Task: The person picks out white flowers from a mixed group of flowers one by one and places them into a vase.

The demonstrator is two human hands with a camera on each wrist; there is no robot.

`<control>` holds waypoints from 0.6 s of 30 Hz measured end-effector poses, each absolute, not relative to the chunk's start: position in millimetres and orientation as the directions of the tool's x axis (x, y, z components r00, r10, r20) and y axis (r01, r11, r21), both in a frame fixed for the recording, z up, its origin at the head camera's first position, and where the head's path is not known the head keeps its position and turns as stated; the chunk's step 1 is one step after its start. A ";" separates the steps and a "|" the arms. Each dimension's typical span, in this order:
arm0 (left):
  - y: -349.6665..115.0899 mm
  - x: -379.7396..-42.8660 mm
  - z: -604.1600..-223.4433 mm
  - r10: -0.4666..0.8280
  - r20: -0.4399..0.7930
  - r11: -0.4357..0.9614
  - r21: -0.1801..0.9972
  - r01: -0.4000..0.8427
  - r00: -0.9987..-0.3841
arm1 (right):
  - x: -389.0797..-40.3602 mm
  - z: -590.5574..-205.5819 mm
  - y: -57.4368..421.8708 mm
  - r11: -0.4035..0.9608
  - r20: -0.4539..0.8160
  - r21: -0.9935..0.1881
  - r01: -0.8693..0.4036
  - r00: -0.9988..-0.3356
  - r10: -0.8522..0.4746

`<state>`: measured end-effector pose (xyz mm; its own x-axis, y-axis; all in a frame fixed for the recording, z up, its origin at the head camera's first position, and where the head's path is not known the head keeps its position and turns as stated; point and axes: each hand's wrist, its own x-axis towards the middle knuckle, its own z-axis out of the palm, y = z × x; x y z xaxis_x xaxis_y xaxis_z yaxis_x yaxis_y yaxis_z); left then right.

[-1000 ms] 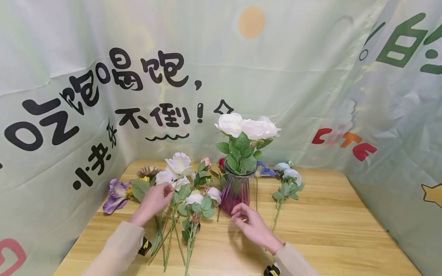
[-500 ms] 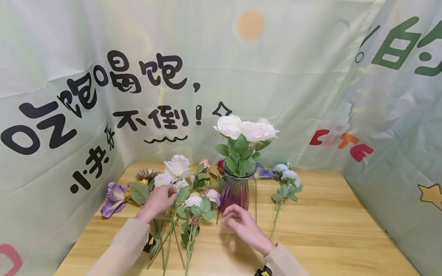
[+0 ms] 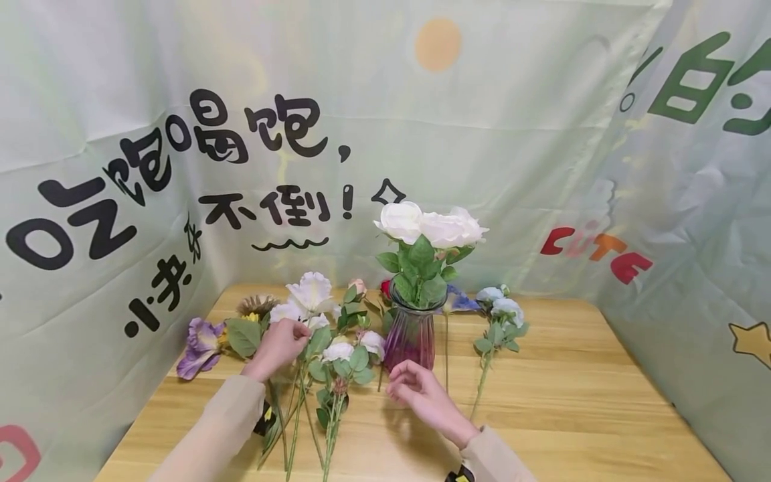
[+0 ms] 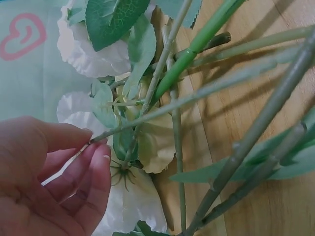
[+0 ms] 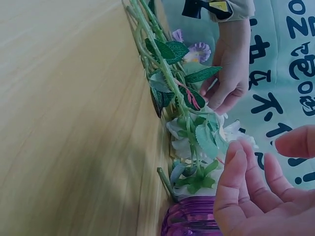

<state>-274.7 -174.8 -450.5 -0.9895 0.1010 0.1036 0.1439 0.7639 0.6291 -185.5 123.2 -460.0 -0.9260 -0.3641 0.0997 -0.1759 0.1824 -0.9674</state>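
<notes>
My left hand point(image 3: 278, 348) pinches a thin green flower stem point(image 4: 162, 110) between thumb and fingertips, plain in the left wrist view. Just above that hand in the head view is a ruffled white flower point(image 3: 310, 291); I cannot tell whether the pinched stem is its own. My right hand point(image 3: 427, 398) hovers in front of the ribbed purple glass vase point(image 3: 411, 345), fingers loosely bent, holding nothing. White roses point(image 3: 434, 224) with green leaves stand upright in the vase. Beside the left hand lie pale pink-white roses point(image 3: 338, 349), their stems toward the front edge.
A purple flower point(image 3: 200, 348) and a brown bloom point(image 3: 258, 304) lie at the left. Light blue flowers point(image 3: 506, 311) lie right of the vase, and a dark blue flower point(image 3: 460, 299) behind it. Printed cloth point(image 3: 512, 154) encloses the wooden table point(image 3: 572, 402).
My right hand has shifted slightly left along the vase front. The left hand has moved slightly right, near the white flower. The flowers and vase stay in place.
</notes>
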 end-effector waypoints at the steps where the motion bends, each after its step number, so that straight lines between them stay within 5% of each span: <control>1: -175.2 -274.9 -450.9 0.098 0.108 0.762 0.631 0.144 -0.989 | -185.2 -460.2 123.2 0.186 0.099 -0.967 -0.177 -0.925 -0.367; 18: -183.9 -271.0 -444.0 0.027 0.131 0.596 0.794 0.121 -0.991 | -185.5 -462.5 128.6 0.174 0.100 -0.969 -0.173 -0.925 -0.367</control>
<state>-271.0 -183.9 -444.0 -0.9911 0.0270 0.1306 0.1209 0.5960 0.7939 -185.5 128.6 -462.5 -0.9251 -0.3666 0.0995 -0.1733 0.1742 -0.9693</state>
